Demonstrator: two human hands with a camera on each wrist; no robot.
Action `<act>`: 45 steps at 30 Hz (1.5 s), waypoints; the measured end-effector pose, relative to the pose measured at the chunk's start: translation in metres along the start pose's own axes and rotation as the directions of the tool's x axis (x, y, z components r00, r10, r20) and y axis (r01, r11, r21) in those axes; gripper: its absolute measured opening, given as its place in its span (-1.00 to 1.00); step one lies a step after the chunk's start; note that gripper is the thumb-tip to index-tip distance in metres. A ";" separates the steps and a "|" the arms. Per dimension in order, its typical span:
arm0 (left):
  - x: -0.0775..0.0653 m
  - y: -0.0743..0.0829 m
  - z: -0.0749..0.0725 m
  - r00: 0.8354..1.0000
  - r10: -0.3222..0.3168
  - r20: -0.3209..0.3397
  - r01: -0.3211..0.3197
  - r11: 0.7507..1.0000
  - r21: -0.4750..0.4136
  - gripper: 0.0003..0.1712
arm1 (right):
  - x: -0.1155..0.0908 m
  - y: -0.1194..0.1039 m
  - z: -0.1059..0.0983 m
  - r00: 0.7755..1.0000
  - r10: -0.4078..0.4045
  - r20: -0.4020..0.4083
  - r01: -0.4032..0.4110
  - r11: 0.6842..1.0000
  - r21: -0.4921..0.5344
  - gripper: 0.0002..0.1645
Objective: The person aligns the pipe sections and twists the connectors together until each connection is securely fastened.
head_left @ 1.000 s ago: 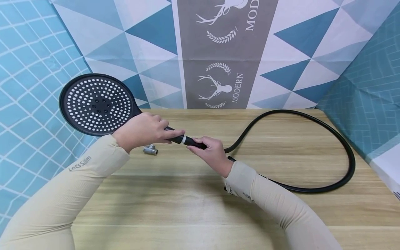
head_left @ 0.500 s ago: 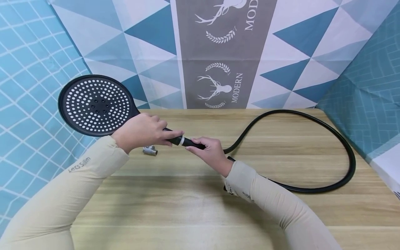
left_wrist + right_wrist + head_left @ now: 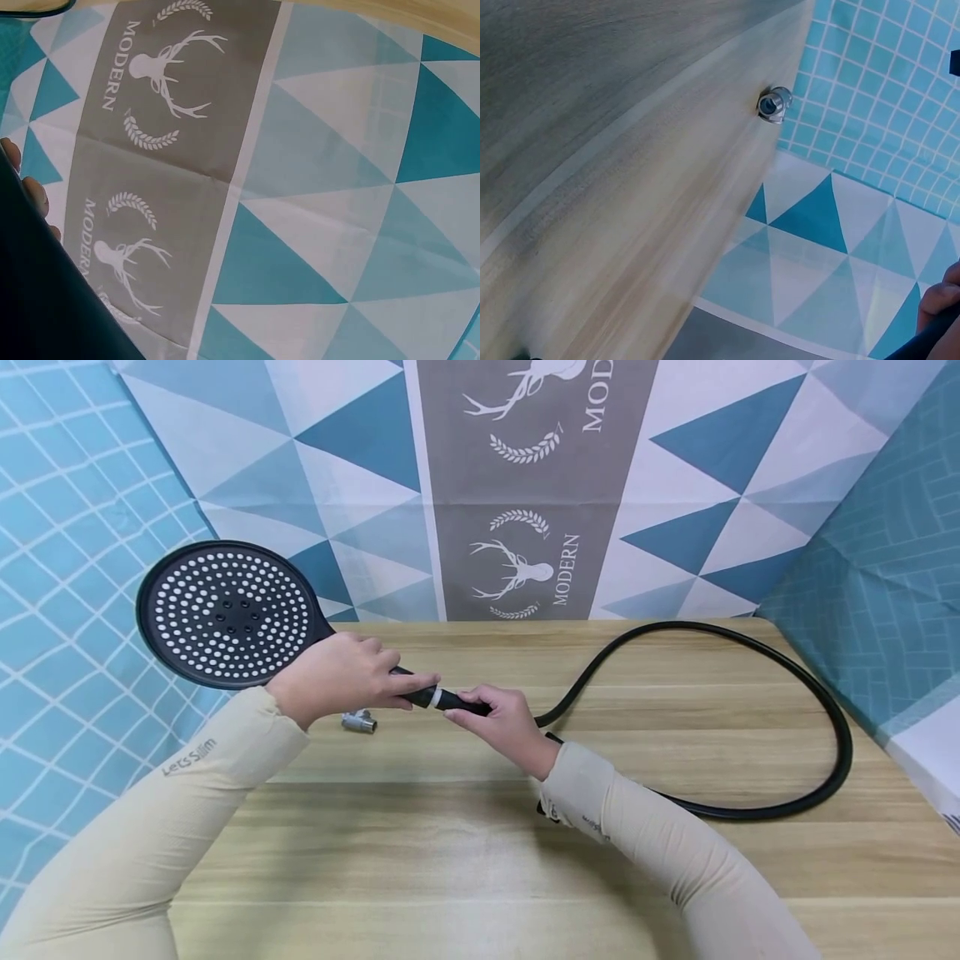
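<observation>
A round black shower head [image 3: 228,614], its nozzle face dotted white, is held up at the left in the head view. My left hand [image 3: 341,677] grips its handle, with the index finger laid along it toward a white ring [image 3: 437,697]. On the other side of that ring, my right hand [image 3: 510,727] pinches the black end piece of the hose [image 3: 840,727] between thumb and fingers. Handle and end piece line up, meeting at the ring. Fingertips [image 3: 36,196] show beside a dark shape in the left wrist view. The right wrist view catches only some fingers [image 3: 937,300] at its edge.
A small chrome fitting [image 3: 359,722] lies on the wooden table [image 3: 450,877] below the left hand. The hose loops across the table's right side. Dark parts [image 3: 546,811] peek out under the right forearm. Patterned wall coverings [image 3: 525,485] stand behind and at both sides.
Both hands keep their hold on the handle and the hose end. The shower head has drifted very slightly left in the head view, along with the background.
</observation>
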State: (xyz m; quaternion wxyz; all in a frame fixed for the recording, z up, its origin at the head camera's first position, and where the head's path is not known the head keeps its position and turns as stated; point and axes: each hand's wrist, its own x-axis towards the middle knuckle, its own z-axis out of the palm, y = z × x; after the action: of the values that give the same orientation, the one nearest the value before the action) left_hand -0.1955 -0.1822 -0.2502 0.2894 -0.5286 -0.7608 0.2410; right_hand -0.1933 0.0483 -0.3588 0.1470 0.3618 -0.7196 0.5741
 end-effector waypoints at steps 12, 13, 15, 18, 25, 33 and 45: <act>-0.002 0.001 -0.002 0.999 0.006 0.035 -0.006 1.000 0.014 -0.53 | 0.007 -0.002 -0.004 0.996 0.046 0.077 -0.046 0.999 -0.004 -0.82; -0.002 0.000 -0.002 0.999 0.006 0.031 -0.006 1.000 0.011 -0.53 | 0.007 -0.002 -0.004 0.996 0.044 0.078 -0.043 0.999 -0.014 -0.82; -0.002 0.000 -0.001 1.000 0.006 0.023 -0.006 1.000 0.010 -0.53 | 0.006 -0.002 -0.004 0.996 0.043 0.073 -0.041 0.999 -0.029 -0.82; -0.002 0.001 0.001 1.000 0.007 0.015 -0.007 1.000 0.011 -0.54 | 0.004 -0.001 -0.003 0.997 0.038 0.062 -0.034 0.998 -0.052 -0.81; -0.003 0.002 0.000 1.000 -0.002 -0.008 0.002 1.000 0.021 -0.51 | 0.003 -0.002 -0.002 0.999 -0.049 0.024 0.052 0.989 -0.140 -0.81; -0.001 0.003 0.000 1.000 -0.020 -0.004 0.020 1.000 0.024 -0.53 | 0.003 -0.001 -0.001 0.993 -0.115 -0.001 0.111 0.962 -0.248 -0.84; 0.001 0.001 0.001 0.997 -0.020 -0.070 0.023 0.999 0.038 -0.53 | 0.002 0.002 0.000 0.976 -0.210 -0.050 0.205 0.974 -0.095 -0.79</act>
State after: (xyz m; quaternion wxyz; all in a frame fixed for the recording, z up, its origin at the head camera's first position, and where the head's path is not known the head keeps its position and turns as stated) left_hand -0.1957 -0.1814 -0.2517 0.3283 -0.5226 -0.7513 0.2340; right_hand -0.1965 0.0476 -0.3588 0.2434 0.4108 -0.6981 0.5335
